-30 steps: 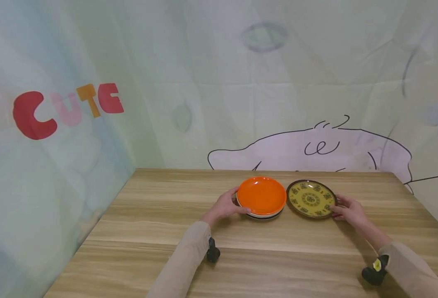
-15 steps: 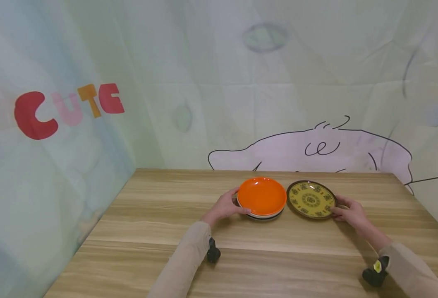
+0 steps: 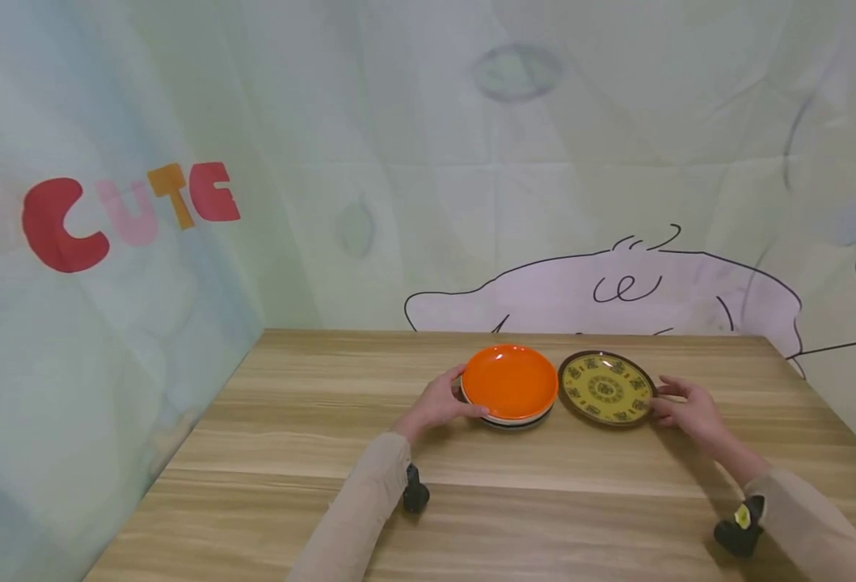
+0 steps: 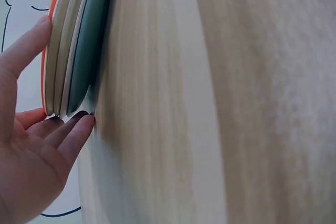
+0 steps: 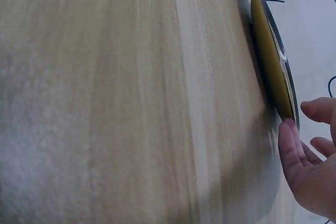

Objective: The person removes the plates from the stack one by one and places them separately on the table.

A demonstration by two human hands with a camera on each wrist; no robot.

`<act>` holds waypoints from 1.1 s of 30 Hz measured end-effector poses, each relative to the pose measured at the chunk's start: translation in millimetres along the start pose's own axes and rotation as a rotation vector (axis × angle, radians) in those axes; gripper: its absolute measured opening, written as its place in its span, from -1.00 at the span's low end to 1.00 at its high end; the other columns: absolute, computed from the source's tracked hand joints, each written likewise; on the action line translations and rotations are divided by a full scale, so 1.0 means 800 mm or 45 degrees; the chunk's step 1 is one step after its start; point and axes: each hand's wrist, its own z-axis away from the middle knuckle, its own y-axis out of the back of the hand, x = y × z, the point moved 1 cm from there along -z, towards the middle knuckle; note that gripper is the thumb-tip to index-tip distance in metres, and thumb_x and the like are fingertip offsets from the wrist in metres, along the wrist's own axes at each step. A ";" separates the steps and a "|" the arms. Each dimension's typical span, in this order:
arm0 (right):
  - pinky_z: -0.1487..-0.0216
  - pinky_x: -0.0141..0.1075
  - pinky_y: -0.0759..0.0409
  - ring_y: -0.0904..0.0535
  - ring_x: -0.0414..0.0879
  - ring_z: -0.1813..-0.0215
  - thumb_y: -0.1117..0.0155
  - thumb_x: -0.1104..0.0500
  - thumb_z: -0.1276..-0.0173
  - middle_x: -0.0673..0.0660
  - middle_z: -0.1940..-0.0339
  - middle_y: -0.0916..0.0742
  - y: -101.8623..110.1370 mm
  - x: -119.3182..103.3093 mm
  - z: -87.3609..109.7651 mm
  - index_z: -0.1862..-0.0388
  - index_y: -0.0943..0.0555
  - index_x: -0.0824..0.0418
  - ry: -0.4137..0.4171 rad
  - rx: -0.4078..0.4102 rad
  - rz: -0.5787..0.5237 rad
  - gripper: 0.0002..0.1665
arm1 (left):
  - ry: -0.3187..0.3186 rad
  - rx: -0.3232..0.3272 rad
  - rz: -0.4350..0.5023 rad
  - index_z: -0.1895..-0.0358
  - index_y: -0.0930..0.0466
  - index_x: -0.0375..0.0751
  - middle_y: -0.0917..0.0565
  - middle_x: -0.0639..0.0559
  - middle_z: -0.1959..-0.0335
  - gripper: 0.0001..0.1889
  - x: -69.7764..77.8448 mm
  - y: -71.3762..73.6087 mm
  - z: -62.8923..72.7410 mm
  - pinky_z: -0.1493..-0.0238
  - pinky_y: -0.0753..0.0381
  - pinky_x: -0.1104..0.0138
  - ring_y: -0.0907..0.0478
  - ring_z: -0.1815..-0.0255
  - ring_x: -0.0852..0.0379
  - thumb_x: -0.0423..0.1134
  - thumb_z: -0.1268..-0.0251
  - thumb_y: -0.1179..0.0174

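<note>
An orange plate (image 3: 510, 381) tops a stack of several plates at the far middle of the table. Beneath it the left wrist view shows pale rims and a dark green plate (image 4: 88, 40) at the bottom. My left hand (image 3: 436, 402) holds the stack's left edge, thumb at the orange rim and fingers spread along the side. Just right of the stack lies a mustard-green plate (image 3: 607, 390) with a dark rim and dark printed motifs. My right hand (image 3: 689, 414) is at its right edge; in the right wrist view the fingertips touch the rim and the thumb stands off it.
The plates lie on a wood-grain table (image 3: 340, 364). Behind it hangs a printed backdrop cloth (image 3: 413, 202) with a cartoon drawing, and coloured letters show on the left. A dark device (image 3: 740, 527) sits on the right wrist, another (image 3: 415, 489) on the left.
My right hand has shifted slightly right, its thumb coming off the mustard-green plate. The left hand, the stack and the plates stay in place.
</note>
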 end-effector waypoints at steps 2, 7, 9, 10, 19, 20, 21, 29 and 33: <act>0.41 -0.41 -0.64 -0.56 -0.36 0.47 -0.07 0.42 -0.23 0.67 -0.10 -0.29 0.000 -0.002 0.000 -0.24 0.01 0.70 0.007 0.017 0.035 -0.28 | 0.003 0.002 -0.003 -0.35 -0.14 -0.18 -0.26 -0.10 -0.33 -0.06 -0.002 0.000 -0.001 -0.29 -0.22 0.03 -0.22 -0.31 -0.05 -0.05 0.15 -0.43; 0.42 -0.37 -0.64 -0.57 -0.30 0.49 -0.04 0.39 -0.27 0.66 -0.12 -0.30 0.002 -0.008 -0.003 -0.26 -0.01 0.67 0.025 0.018 0.088 -0.31 | -0.005 0.006 -0.001 -0.35 -0.14 -0.19 -0.25 -0.11 -0.33 -0.06 -0.005 0.000 -0.002 -0.29 -0.20 0.02 -0.20 -0.32 -0.06 -0.04 0.16 -0.43; 0.41 -0.36 -0.64 -0.56 -0.30 0.46 -0.03 0.37 -0.28 0.65 -0.12 -0.32 0.002 -0.013 -0.004 -0.26 -0.04 0.65 0.050 0.007 0.120 -0.33 | -0.010 0.008 -0.005 -0.35 -0.14 -0.20 -0.26 -0.12 -0.33 -0.06 -0.004 0.000 -0.002 -0.29 -0.20 0.02 -0.20 -0.32 -0.07 -0.04 0.16 -0.43; 0.41 -0.36 -0.64 -0.56 -0.31 0.44 -0.04 0.35 -0.28 0.64 -0.11 -0.34 0.001 -0.016 -0.005 -0.26 -0.05 0.65 0.061 0.001 0.145 -0.33 | -0.009 0.008 -0.005 -0.35 -0.14 -0.20 -0.26 -0.12 -0.33 -0.06 -0.004 0.000 -0.002 -0.30 -0.19 0.01 -0.20 -0.32 -0.07 -0.05 0.16 -0.43; 0.31 -0.33 -0.64 -0.59 -0.17 0.27 -0.08 0.29 -0.30 0.60 -0.10 -0.38 -0.025 -0.045 -0.014 -0.28 -0.05 0.61 0.105 -0.146 0.131 -0.30 | -0.012 0.004 0.009 -0.35 -0.13 -0.24 -0.25 -0.15 -0.33 -0.06 0.000 0.001 0.002 -0.30 -0.18 0.02 -0.19 -0.32 -0.08 -0.08 0.15 -0.44; 0.29 -0.32 -0.64 -0.59 -0.14 0.26 -0.08 0.29 -0.31 0.59 -0.11 -0.38 -0.028 -0.048 -0.016 -0.29 -0.05 0.59 0.103 -0.156 0.128 -0.30 | -0.010 0.005 0.008 -0.35 -0.13 -0.24 -0.25 -0.15 -0.33 -0.06 0.000 0.001 0.002 -0.30 -0.18 0.02 -0.19 -0.32 -0.08 -0.08 0.16 -0.44; 0.28 -0.32 -0.64 -0.59 -0.14 0.24 -0.09 0.26 -0.31 0.57 -0.12 -0.39 -0.031 -0.050 -0.017 -0.29 -0.06 0.57 0.098 -0.156 0.138 -0.29 | -0.010 0.006 0.007 -0.35 -0.13 -0.24 -0.25 -0.15 -0.33 -0.06 0.000 0.001 0.002 -0.30 -0.18 0.02 -0.19 -0.32 -0.08 -0.08 0.16 -0.44; 0.14 -0.21 -0.62 -0.48 0.23 -0.02 -0.12 0.16 -0.32 0.50 -0.18 -0.39 -0.062 -0.073 -0.024 -0.33 -0.09 0.48 0.099 -0.210 0.207 -0.26 | -0.011 0.013 -0.010 -0.35 -0.13 -0.23 -0.25 -0.14 -0.33 -0.05 -0.002 0.000 0.000 -0.31 -0.14 -0.02 -0.16 -0.33 -0.08 -0.05 0.17 -0.44; 0.18 -0.21 -0.62 -0.48 0.18 -0.02 -0.15 0.11 -0.31 0.47 -0.17 -0.41 -0.079 -0.081 -0.026 -0.33 -0.11 0.46 0.087 -0.263 0.192 -0.24 | -0.022 0.012 -0.033 -0.35 -0.13 -0.23 -0.26 -0.14 -0.33 -0.05 -0.003 0.000 0.000 -0.32 -0.11 -0.02 -0.14 -0.34 -0.07 -0.05 0.16 -0.43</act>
